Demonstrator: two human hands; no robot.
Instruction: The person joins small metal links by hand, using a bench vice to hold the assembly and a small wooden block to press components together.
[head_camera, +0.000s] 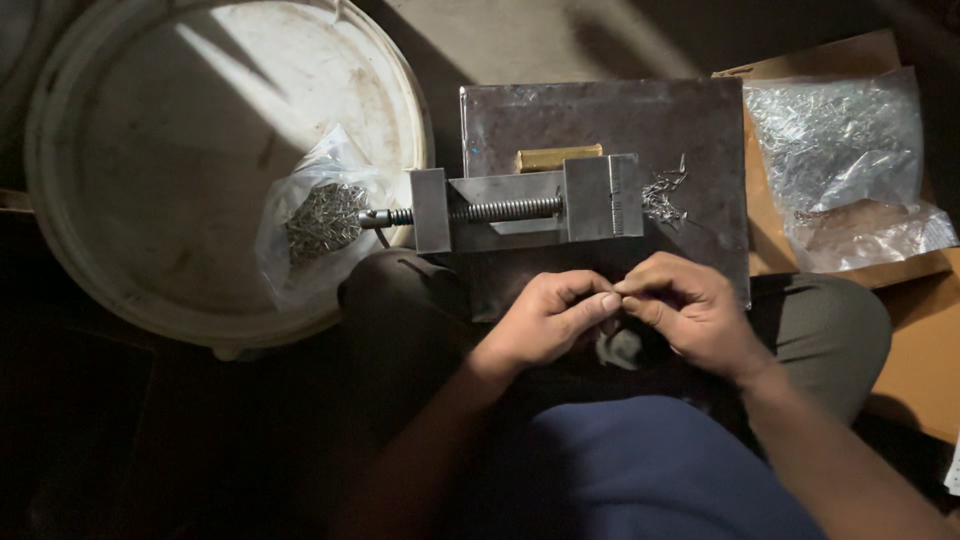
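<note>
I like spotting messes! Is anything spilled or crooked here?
Yes, a little. A small heap of loose metal pins lies scattered on the metal plate, right of the vise, outside the plastic bags. The rest looks tidy. The left hand and right hand pinch something too tiny to make out.

The vise (525, 208) is grey steel, and its screw is a paler silver. The plate (700, 120) under it is dark grey with brownish stains. A small block (558, 157) behind the vise is brass yellow. The bucket lid (150, 150) is dirty white. The two plastic bags (850, 160) are clear, with shiny silver pieces inside. The cardboard (920, 360) is orange-brown. The trousers (840, 320) are olive grey, the shirt (650, 470) is dark blue.
</note>
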